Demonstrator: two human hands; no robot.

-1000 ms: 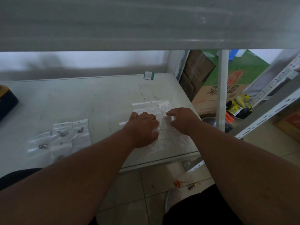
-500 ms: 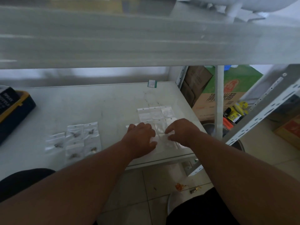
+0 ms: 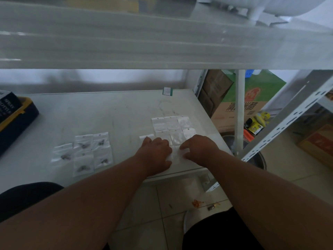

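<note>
A grid of small empty clear plastic bags (image 3: 172,126) lies on the white table (image 3: 108,114) near its right front corner. My left hand (image 3: 155,155) lies palm down on the nearest bags, fingers loosely bent. Close beside it, my right hand (image 3: 200,150) arches over a bag with its fingertips touching the plastic. I cannot see whether any bag is pinched. To the left lies a second group of small bags holding metal parts (image 3: 84,152), untouched by either hand.
A white shelf board (image 3: 162,37) overhangs the table close to my head. A black and yellow box (image 3: 14,120) sits at the table's left edge. A white post (image 3: 239,109), a slotted rack beam (image 3: 288,120) and cardboard boxes (image 3: 234,109) stand to the right.
Both hands stay on the empty bags and barely shift. The view has moved, so the overhead shelf fills more of it and the black and yellow box has come into sight.
</note>
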